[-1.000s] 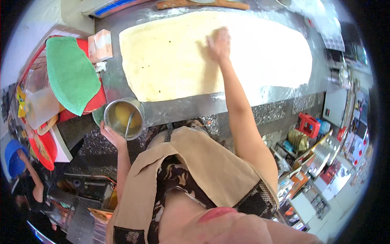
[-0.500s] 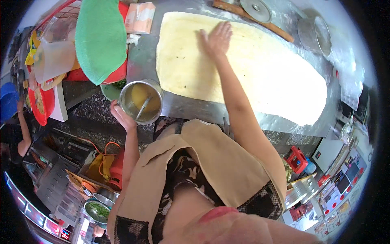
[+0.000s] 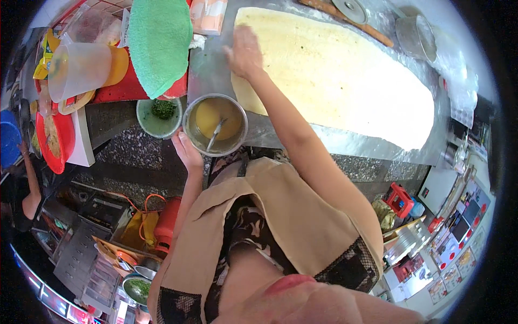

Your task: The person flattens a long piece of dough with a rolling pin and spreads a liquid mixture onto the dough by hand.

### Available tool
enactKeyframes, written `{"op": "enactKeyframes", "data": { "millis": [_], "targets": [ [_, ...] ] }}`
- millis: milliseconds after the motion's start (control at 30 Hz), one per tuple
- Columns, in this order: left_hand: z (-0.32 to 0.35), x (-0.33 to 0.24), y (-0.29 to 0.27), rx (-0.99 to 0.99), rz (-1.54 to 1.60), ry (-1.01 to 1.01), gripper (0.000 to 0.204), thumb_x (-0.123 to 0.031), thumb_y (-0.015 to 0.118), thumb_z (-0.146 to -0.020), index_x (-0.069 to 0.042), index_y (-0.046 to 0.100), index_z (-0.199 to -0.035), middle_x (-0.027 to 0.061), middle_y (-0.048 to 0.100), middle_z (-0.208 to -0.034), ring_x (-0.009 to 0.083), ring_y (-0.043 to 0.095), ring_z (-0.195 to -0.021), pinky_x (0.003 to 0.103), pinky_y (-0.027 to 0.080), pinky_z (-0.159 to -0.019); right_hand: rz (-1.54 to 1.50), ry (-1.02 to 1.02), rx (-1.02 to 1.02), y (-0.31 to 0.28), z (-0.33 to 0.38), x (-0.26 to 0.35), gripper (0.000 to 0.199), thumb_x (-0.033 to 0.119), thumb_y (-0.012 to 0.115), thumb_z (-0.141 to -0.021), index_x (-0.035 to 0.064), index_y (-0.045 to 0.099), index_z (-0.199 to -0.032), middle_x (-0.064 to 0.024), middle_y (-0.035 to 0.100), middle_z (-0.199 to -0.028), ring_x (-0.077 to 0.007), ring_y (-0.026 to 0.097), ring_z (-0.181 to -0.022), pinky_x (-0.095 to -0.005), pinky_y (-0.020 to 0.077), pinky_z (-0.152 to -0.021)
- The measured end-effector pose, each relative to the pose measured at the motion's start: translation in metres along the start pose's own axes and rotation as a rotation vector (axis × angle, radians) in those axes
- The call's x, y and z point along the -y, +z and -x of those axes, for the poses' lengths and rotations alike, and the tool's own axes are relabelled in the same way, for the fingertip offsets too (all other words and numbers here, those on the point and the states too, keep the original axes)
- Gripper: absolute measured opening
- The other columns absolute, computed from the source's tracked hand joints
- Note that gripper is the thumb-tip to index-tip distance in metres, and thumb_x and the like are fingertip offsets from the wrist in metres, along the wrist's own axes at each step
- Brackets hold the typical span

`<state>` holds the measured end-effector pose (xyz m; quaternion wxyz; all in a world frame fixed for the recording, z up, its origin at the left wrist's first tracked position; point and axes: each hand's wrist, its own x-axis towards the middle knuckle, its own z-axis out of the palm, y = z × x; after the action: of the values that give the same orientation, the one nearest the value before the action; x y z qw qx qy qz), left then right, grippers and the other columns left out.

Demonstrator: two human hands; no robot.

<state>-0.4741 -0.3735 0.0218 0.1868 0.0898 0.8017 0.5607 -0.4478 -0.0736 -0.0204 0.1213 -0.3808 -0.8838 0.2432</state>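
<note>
A long sheet of pale rolled-out dough (image 3: 345, 75) lies on the metal worktop (image 3: 345, 141). My right hand (image 3: 244, 53) presses flat on the dough's left end, fingers spread. My left hand (image 3: 187, 153) grips the near rim of a round metal bowl (image 3: 215, 125) at the worktop's front edge. The bowl holds a yellow-brown liquid with a spoon (image 3: 213, 136) standing in it.
A small green bowl of chopped herbs (image 3: 158, 114) sits left of the metal bowl. A green cloth (image 3: 158, 44) drapes over a red container; a clear plastic jug (image 3: 79, 69) stands further left. A wooden rolling pin (image 3: 345, 21) and a round cutter (image 3: 350, 9) lie behind the dough. Another person stands at far left.
My right hand has slid left across the dough to its left end. The left hand stays on the metal bowl. My head has turned, shifting the view.
</note>
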Motion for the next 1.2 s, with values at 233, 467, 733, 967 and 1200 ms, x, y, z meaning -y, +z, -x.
{"op": "enactKeyframes", "data": {
  "millis": [233,467,733,967,1200],
  "targets": [
    [-0.022,0.007,-0.044,0.362,0.026,-0.075,0.014,-0.013,0.054,-0.093,0.001,0.054,-0.093,0.0126,0.053,-0.12,0.0155,0.049,-0.09,0.028,0.041,-0.082,0.035,-0.107,0.129,-0.002,0.044,0.022,0.08,0.052,0.037,-0.094,-0.0079,0.02,-0.144,-0.026,0.015,-0.152,-0.0367,0.012,-0.143,-0.0438,0.0105,-0.117],
    [-0.021,-0.006,-0.076,0.658,-0.052,-0.302,0.021,-0.015,0.053,-0.093,-0.002,0.057,-0.109,0.0036,0.061,-0.1,0.0132,0.06,-0.088,0.031,0.053,-0.073,0.072,-0.22,0.138,-0.002,0.084,0.03,0.083,0.057,0.035,-0.093,-0.006,0.018,-0.145,-0.0251,0.018,-0.151,-0.0364,0.016,-0.142,-0.0434,0.0119,-0.117],
    [-0.014,-0.004,-0.083,0.459,0.078,-0.423,0.004,-0.008,0.053,-0.089,-0.005,0.052,-0.086,0.001,0.055,-0.083,0.0091,0.056,-0.073,0.025,0.051,-0.062,0.148,-0.037,0.057,-0.02,0.17,0.0,0.084,0.057,0.044,-0.089,-0.004,0.025,-0.143,-0.0226,0.024,-0.15,-0.0338,0.021,-0.141,-0.0411,0.0168,-0.116],
    [-0.001,-0.004,-0.075,0.32,0.144,-0.394,0.006,-0.012,0.054,-0.091,-0.009,0.051,-0.087,-0.0003,0.057,-0.082,0.008,0.057,-0.071,0.023,0.051,-0.06,0.38,0.374,-0.034,-0.115,0.295,-0.151,0.083,0.054,0.047,-0.089,-0.0057,0.026,-0.143,-0.0256,0.023,-0.15,-0.0378,0.018,-0.141,-0.0454,0.016,-0.115],
    [0.02,-0.009,-0.046,0.255,0.18,-0.362,0.015,-0.016,0.054,-0.093,-0.009,0.053,-0.106,0.0027,0.06,-0.099,0.0136,0.062,-0.088,0.028,0.052,-0.069,0.334,0.54,-0.012,-0.103,0.265,-0.13,0.09,0.058,0.039,-0.091,-0.0111,0.016,-0.143,-0.0297,0.011,-0.152,-0.0384,0.008,-0.143,-0.0468,0.0082,-0.116]
  ]
}}
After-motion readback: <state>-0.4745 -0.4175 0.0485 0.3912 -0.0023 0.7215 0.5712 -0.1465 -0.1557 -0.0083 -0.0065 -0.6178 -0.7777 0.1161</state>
